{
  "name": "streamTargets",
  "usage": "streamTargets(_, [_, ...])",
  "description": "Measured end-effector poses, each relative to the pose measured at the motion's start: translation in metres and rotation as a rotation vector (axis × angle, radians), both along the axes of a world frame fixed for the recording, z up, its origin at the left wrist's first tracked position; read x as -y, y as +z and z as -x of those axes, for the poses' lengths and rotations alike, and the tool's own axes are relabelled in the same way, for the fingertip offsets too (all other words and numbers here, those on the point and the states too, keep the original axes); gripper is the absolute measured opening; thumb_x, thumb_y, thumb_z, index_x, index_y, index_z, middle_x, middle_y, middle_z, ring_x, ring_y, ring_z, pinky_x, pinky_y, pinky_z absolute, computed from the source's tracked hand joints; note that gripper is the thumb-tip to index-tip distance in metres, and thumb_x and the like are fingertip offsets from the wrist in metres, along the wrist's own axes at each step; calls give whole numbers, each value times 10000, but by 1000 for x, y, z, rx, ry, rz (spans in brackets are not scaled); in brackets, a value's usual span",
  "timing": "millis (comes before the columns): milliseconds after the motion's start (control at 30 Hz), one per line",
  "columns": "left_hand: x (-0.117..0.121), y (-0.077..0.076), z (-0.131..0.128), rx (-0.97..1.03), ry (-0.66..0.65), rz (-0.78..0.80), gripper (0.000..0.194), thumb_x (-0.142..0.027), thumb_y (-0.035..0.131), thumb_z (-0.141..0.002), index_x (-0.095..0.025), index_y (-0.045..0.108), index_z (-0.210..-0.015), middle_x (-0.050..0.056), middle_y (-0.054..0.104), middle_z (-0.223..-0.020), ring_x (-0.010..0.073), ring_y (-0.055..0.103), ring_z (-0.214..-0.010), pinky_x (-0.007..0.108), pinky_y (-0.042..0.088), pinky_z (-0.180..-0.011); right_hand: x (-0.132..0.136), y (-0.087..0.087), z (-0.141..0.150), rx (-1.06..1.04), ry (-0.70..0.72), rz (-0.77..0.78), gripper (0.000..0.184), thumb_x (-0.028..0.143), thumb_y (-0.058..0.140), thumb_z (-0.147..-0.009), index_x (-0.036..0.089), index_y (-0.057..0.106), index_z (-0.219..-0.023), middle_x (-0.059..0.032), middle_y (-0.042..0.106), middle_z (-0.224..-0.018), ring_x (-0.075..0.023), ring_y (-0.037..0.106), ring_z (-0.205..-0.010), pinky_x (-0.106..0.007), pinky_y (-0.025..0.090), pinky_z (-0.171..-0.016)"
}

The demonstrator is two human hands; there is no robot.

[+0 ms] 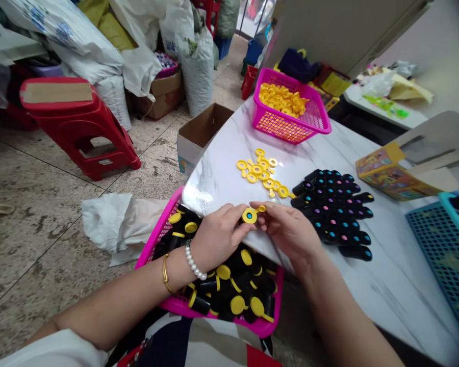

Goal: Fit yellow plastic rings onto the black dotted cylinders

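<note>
Over the table's near edge, my left hand [224, 232] pinches a small black part fitted with a yellow ring-shaped cap [248, 215], its middle blue-green. My right hand [290, 229] is closed at the cap's small tab, fingers touching it. Loose yellow ring pieces [265, 174] lie scattered on the table beyond both hands. To the right stand black cylinders [331, 204] packed together, with blue, pink and purple dots on their tops. Under my forearms, a pink basket [277, 306] holds several black cylinders with yellow caps [224, 272].
A pink basket [317, 120] of yellow pieces stands at the back of the white marbled table [398, 285]. A teal basket [436, 250] and a yellow printed box [390, 171] are at the right. On the floor are a red stool [72, 120], an open carton [193, 135] and sacks [197, 71].
</note>
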State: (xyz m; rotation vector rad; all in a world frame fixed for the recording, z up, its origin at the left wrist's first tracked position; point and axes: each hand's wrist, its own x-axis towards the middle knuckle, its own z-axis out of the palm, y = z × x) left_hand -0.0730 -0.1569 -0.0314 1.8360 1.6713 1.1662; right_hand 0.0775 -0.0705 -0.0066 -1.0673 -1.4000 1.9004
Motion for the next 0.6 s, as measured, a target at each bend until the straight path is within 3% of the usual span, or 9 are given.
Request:
streamTargets(133, [0,0,1,8,5,2,289,-295,546,-887,-154,579,-1138,24,576,-817,147,537,-752,260,434,-705,-14,8,7,48,226,165,208,263,746,-703,145,627,-827,49,536,-564,-49,437,-444,-167,329,-405])
streamTargets(300, [-7,2,2,14,-13,67,179,-284,595,-853,-178,626,-994,-20,554,-706,124,511,-661,242,390,-651,-17,10,16,154,279,48,317,292,718,-730,204,485,-926,103,496,-569,-54,427,-384,-168,348,-360])
streamTargets(500, [4,7,9,50,-111,100,131,-145,600,-809,-177,629,-933,-4,627,-790,127,555,-727,233,386,-676,20,14,13,240,251,-176,244,348,646,-806,201,476,-900,76,505,-652,-65,506,-484,-184,426,-445])
streamTargets(600, [25,6,15,71,-140,160,119,-265,685,-771,-172,620,-807,-23,600,-721,112,528,-664,222,358,-617,41,12,13,260,299,-136,237,378,627,-821,190,493,-876,72,493,-618,-62,479,-451,-175,391,-409])
